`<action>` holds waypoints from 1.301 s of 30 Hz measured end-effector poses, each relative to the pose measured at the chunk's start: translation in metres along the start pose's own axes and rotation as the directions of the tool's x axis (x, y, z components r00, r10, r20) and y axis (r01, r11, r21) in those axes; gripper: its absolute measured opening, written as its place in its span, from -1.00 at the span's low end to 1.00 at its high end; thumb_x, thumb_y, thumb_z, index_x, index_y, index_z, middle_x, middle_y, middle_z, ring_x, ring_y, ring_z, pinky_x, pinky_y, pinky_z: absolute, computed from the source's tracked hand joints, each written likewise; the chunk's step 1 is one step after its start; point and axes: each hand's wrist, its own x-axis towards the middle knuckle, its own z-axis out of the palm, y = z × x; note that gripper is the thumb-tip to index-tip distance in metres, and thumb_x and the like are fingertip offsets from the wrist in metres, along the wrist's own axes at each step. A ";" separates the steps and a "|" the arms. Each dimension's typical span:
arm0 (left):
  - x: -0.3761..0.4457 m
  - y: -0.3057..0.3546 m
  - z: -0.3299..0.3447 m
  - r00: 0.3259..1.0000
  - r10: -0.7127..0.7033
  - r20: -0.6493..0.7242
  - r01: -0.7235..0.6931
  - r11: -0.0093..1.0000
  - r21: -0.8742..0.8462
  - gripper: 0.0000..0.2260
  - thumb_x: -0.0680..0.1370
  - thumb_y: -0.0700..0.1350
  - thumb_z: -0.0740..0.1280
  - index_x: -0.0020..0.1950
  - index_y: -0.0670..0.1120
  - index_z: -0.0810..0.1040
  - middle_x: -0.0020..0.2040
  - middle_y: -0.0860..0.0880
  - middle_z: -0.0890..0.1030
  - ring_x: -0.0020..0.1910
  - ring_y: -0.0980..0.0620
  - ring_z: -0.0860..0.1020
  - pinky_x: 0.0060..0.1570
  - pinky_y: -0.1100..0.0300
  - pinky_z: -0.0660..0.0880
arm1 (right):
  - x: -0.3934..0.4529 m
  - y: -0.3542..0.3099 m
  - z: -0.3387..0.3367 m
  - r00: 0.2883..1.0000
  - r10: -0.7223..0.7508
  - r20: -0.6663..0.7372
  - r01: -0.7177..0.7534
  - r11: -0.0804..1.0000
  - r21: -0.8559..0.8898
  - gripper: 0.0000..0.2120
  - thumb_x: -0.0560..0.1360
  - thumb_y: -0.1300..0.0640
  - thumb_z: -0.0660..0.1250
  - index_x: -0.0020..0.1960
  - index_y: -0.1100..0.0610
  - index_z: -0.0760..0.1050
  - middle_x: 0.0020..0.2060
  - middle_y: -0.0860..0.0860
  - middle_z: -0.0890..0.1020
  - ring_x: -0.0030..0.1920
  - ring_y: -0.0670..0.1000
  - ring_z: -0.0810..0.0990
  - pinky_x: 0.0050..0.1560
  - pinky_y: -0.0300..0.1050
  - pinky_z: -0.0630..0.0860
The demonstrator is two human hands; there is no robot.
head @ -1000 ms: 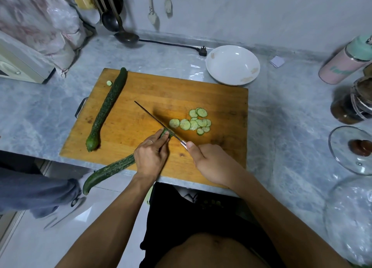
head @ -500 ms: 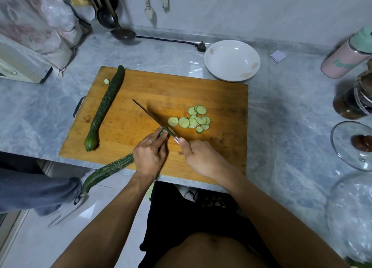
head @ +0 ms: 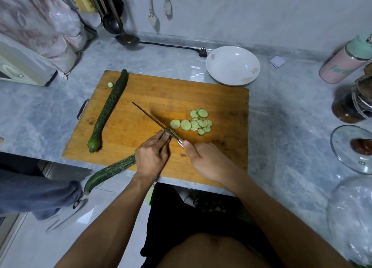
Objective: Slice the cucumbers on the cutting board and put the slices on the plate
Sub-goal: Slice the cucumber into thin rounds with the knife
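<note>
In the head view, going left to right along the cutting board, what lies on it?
Small cucumber end piece → whole cucumber → knife → cucumber slices. The cucumber being cut overhangs the near edge, so I leave it out.

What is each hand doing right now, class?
Left hand: holds down the long green cucumber being sliced.
Right hand: grips the thin-bladed kitchen knife, blade at the cucumber's cut end.

We've got a pink bottle (head: 346, 61), glass lid (head: 353, 149), dark jar (head: 354, 102) on the right of the marble surface (head: 281, 127), ladle (head: 122, 34) leaning at the back.
</note>
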 end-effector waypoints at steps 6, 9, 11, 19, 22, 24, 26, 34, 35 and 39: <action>-0.001 0.000 -0.001 1.000 0.010 -0.005 -0.010 1.000 0.005 -0.81 0.40 -0.21 0.45 -0.02 -0.08 0.74 0.07 -0.12 0.69 -0.11 -0.06 0.70 -0.26 0.17 0.59 | -0.008 -0.005 -0.004 1.000 -0.015 0.013 0.016 1.000 -0.021 -0.41 0.68 -0.15 -0.06 -0.36 0.20 0.29 -0.44 0.15 0.39 -0.39 0.11 0.44 -0.25 0.09 0.38; -0.001 -0.001 0.000 1.000 0.015 -0.002 -0.015 1.000 0.011 -0.82 0.40 -0.21 0.45 -0.02 -0.08 0.74 0.07 -0.12 0.69 -0.11 -0.06 0.70 -0.26 0.16 0.59 | -0.008 -0.002 -0.004 1.000 -0.009 0.022 0.010 1.000 -0.016 -0.41 0.68 -0.17 -0.07 -0.36 0.19 0.28 -0.44 0.14 0.38 -0.40 0.10 0.40 -0.29 0.08 0.34; -0.001 -0.001 0.000 1.000 0.023 -0.004 -0.023 1.000 0.016 -0.83 0.40 -0.21 0.44 -0.03 -0.09 0.74 0.07 -0.13 0.69 -0.12 -0.07 0.70 -0.27 0.16 0.58 | -0.008 -0.002 -0.005 0.999 -0.007 0.032 0.007 1.000 -0.009 -0.41 0.68 -0.18 -0.07 -0.36 0.18 0.28 -0.44 0.12 0.36 -0.41 0.09 0.38 -0.31 0.03 0.30; -0.003 -0.006 0.004 0.999 0.040 0.014 -0.040 0.999 0.029 -0.77 0.45 -0.24 0.43 0.07 -0.08 0.71 0.14 -0.12 0.66 -0.06 -0.08 0.69 -0.27 0.11 0.62 | -0.003 -0.006 -0.011 0.992 0.068 0.109 -0.079 0.992 0.102 -0.36 0.66 -0.23 -0.10 -0.33 0.20 0.38 -0.49 0.15 0.37 -0.53 0.08 0.39 -0.37 0.00 0.44; -0.003 -0.005 0.003 0.998 0.054 0.010 -0.054 0.998 0.022 -0.79 0.46 -0.25 0.41 0.07 -0.10 0.71 0.15 -0.13 0.66 -0.03 -0.09 0.69 -0.23 0.11 0.60 | -0.001 -0.007 -0.008 0.991 0.096 0.092 -0.107 0.987 0.123 -0.34 0.66 -0.23 -0.09 -0.32 0.23 0.39 -0.49 0.14 0.42 -0.56 0.09 0.43 -0.37 -0.01 0.52; -0.002 -0.001 0.002 0.999 0.053 -0.006 -0.053 0.998 0.030 -0.82 0.45 -0.25 0.42 0.02 -0.13 0.72 0.11 -0.17 0.67 -0.06 -0.12 0.70 -0.25 0.09 0.60 | 0.004 -0.007 0.002 0.993 0.109 0.044 -0.112 0.991 0.076 -0.35 0.66 -0.24 -0.09 -0.36 0.19 0.37 -0.47 0.09 0.44 -0.49 0.06 0.45 -0.32 -0.03 0.48; -0.002 0.001 0.001 0.998 0.057 -0.015 -0.056 0.997 0.047 -0.83 0.42 -0.26 0.43 -0.02 -0.16 0.73 0.07 -0.19 0.68 -0.10 -0.15 0.70 -0.28 0.07 0.60 | 0.008 -0.005 0.012 0.994 0.112 0.020 -0.112 0.993 0.036 -0.38 0.66 -0.24 -0.10 -0.34 0.14 0.35 -0.40 0.07 0.42 -0.40 0.03 0.41 -0.37 -0.09 0.34; -0.001 -0.002 -0.004 0.999 0.009 0.042 -0.009 1.000 0.005 -0.82 0.41 -0.24 0.42 -0.01 -0.16 0.73 0.06 -0.18 0.68 -0.09 -0.13 0.70 -0.23 0.07 0.61 | 0.006 -0.006 0.024 0.993 0.115 -0.010 -0.114 0.991 0.067 -0.41 0.66 -0.23 -0.11 -0.35 0.11 0.32 -0.33 0.08 0.43 -0.21 0.10 0.43 -0.21 -0.08 0.26; -0.001 -0.004 -0.007 0.999 0.016 0.051 -0.016 1.000 -0.005 -0.82 0.42 -0.22 0.42 -0.01 -0.16 0.73 0.06 -0.18 0.68 -0.07 -0.13 0.69 -0.20 0.06 0.61 | 0.005 -0.007 0.024 0.994 0.112 -0.011 -0.111 0.991 0.079 -0.40 0.66 -0.23 -0.10 -0.34 0.12 0.34 -0.34 0.07 0.45 -0.24 0.09 0.44 -0.24 -0.07 0.27; 0.000 -0.015 -0.015 0.995 0.010 0.095 -0.005 0.999 -0.052 -0.80 0.45 -0.20 0.37 0.01 -0.17 0.72 0.08 -0.18 0.68 0.00 -0.12 0.68 -0.06 0.07 0.60 | 0.007 -0.011 0.034 0.995 0.100 -0.011 -0.098 0.989 0.107 -0.39 0.67 -0.22 -0.12 -0.33 0.14 0.37 -0.29 0.10 0.49 -0.12 0.13 0.46 -0.11 -0.09 0.29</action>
